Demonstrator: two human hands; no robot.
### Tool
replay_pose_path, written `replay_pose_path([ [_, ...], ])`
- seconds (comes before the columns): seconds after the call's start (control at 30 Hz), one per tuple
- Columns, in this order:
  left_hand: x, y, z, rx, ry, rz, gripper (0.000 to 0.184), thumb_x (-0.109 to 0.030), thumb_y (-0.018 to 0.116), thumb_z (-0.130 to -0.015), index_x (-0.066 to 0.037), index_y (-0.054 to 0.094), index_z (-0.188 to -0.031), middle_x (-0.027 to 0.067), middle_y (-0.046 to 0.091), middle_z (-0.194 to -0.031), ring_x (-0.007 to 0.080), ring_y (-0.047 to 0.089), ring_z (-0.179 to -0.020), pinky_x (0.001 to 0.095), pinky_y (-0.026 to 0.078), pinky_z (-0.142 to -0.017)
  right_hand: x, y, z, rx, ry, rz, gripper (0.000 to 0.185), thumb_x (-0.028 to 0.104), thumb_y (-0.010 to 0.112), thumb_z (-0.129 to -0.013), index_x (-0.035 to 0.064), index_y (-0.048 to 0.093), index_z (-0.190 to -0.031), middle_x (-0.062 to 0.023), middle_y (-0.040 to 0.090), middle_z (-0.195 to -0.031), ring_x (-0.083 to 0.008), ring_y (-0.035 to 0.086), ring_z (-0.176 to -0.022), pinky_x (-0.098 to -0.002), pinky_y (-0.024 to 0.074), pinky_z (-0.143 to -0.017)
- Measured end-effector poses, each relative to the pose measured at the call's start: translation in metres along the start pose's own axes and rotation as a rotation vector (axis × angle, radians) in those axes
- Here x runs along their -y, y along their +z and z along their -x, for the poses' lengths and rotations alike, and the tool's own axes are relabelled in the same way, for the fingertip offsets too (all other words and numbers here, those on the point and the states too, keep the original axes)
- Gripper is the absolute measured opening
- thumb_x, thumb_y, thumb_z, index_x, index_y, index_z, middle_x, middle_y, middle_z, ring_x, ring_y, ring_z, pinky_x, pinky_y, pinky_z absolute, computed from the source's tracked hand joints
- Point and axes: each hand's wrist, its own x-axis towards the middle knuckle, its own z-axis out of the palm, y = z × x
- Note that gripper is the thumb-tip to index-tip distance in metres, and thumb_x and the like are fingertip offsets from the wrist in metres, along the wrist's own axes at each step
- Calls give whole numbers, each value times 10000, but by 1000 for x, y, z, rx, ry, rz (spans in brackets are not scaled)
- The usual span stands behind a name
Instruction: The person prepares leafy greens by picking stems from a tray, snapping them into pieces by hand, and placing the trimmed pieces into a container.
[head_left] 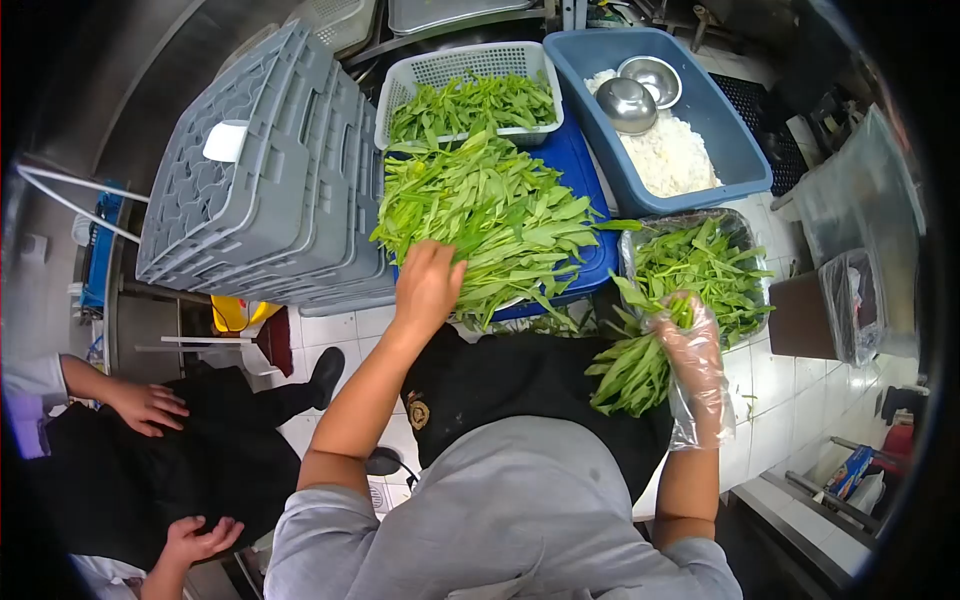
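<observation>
While the greens [490,215] lie heaped on the blue lid [597,255], the left hand [428,285] rests half-curled at their near edge; the gloved right hand [688,335] closes round a bunch [635,375] beside the lined bin [745,240].

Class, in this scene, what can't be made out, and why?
All in the head view:
Part of the bunch inside the right hand: hidden by its grip.
Floor of the white basket: hidden by leaves.
White food beneath the metal bowls: hidden by them.
Head of the co-worker: cut off by left edge.
Lettering on the blue box: too small.
</observation>
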Motion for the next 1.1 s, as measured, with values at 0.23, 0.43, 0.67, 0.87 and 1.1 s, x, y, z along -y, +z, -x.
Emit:
replay_pose_path([
  [0.23,29,10,-34,26,-71,104,166,-121,627,-855,-13,625,-981,196,608,-901,384,588,-866,456,477,-754,4,-9,12,66,-40,426,287,166,694,-782,61,589,-1028,-111,638,-827,-222,595,-731,-349,470,-735],
  [0.43,20,-59,-80,-186,-382,319,182,-149,524,-962,-10,573,-1070,129,641,-761,160,594,-564,314,470,-542,-9,-6,9,109,-29,284,301,196,696,-785,81,595,-1043,-124,628,-845,-245,600,-759,-370,470,-751],
  [0.67,31,-14,-63,114,-698,1121,200,-165,499,-983,-28,588,-1098,64,642,-903,117,587,-695,261,494,-631,0,6,12,137,-177,386,311,239,705,-782,120,616,-1056,-171,589,-848,-325,594,-812,-412,461,-761],
  [0.87,-18,9,-61,302,-703,1475,267,-195,482,-1001,-22,566,-1186,96,662,-1024,141,606,-783,268,510,-699,10,19,29,239,-170,532,297,255,705,-795,121,603,-1040,-150,631,-874,-312,618,-842,-408,477,-780],
  [1.1,-149,42,-97,693,-366,1282,407,-294,566,-954,-32,567,-1266,124,636,-1163,227,602,-1052,343,482,-891,-4,33,43,417,-96,546,300,309,670,-829,126,590,-1053,-163,645,-917,-343,621,-871,-424,479,-780],
])
